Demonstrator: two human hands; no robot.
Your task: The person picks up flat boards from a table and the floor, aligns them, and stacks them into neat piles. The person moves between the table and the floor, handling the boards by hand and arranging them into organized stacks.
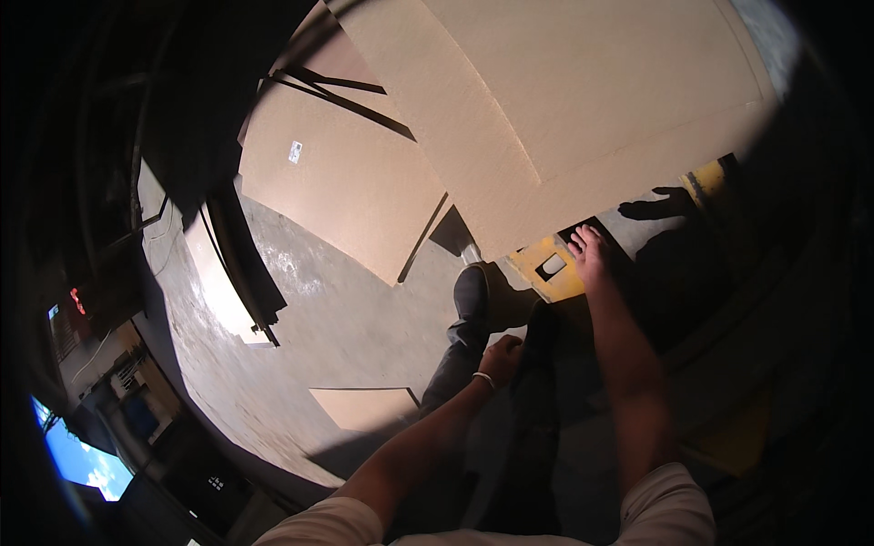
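My right hand hangs released near the tan board's edge, concrete floor bright beyond; my left hand's grip, I can't tell.

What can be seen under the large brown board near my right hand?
Past the near edge of the large brown board, a yellow part with a hole shows; leftward, a smaller brown board is partly covered. The rest underneath is hidden.

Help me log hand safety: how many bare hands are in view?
2: the left hand, lower centre, with a pale wristband; the right hand, near the yellow part. The dark hand shape farther right is a shadow. Others may be hidden by darkness.
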